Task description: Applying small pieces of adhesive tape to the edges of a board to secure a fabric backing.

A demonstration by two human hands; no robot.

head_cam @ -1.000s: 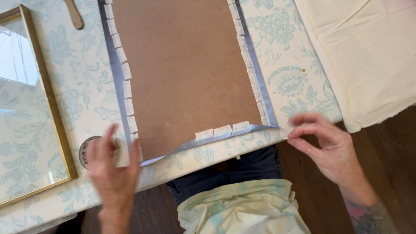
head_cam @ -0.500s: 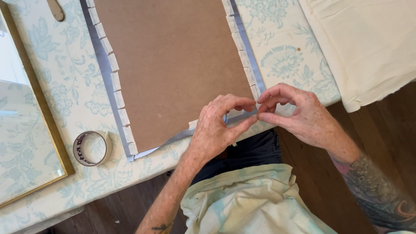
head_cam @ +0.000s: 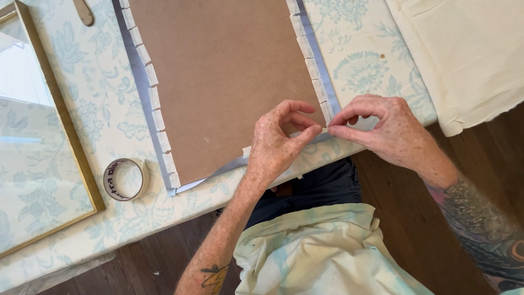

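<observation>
I am pinching a small strip of white tape (head_cam: 323, 131) between my left hand (head_cam: 278, 145) and right hand (head_cam: 382, 131), fingertips closed on it, at the brown backing board's (head_cam: 224, 82) lower right corner on the desk (head_cam: 98, 98).

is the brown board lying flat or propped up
Flat. The brown board lies face-down on the floral tablecloth, tape tabs along its edges.

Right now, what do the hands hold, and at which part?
Both hands, left hand and right hand, pinch a small tape piece by its ends, at the board corner.
</observation>
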